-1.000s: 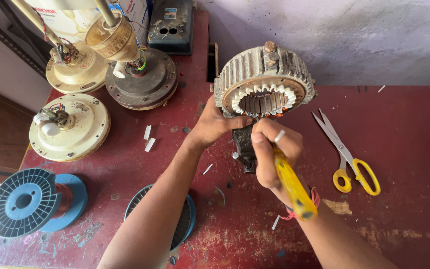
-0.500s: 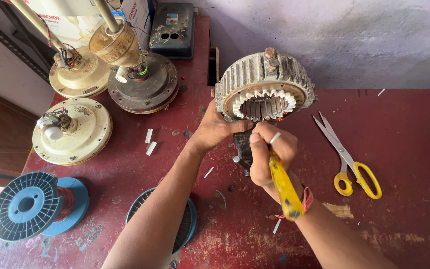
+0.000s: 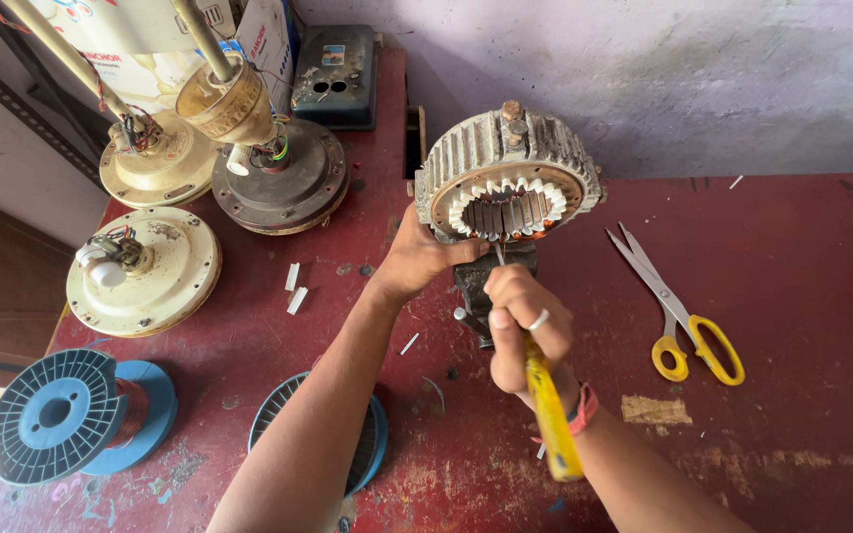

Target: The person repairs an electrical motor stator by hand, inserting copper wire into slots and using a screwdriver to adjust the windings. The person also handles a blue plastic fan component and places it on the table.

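A round grey motor stator [image 3: 508, 188] with white slot liners stands on edge in a small dark vise [image 3: 476, 286] on the red table [image 3: 802, 286]. My left hand [image 3: 417, 259] grips the stator's lower left rim. My right hand [image 3: 523, 326], with a ring and a red wristband, holds a yellow-handled tool [image 3: 548, 415]; its thin metal tip points up into the stator's lower slots.
Yellow-handled scissors [image 3: 678, 306] lie to the right. Three fan motor housings [image 3: 145, 268] [image 3: 278, 178] [image 3: 155, 163] sit at the left, two with rods. Blue wire spools [image 3: 61, 415] [image 3: 357, 444] are near the front. A dark box [image 3: 338, 74] stands at the back. White paper strips [image 3: 293, 286] are scattered.
My right hand has moved up toward the stator, bringing the tool's tip to the lower slots. My left hand stays on the rim.
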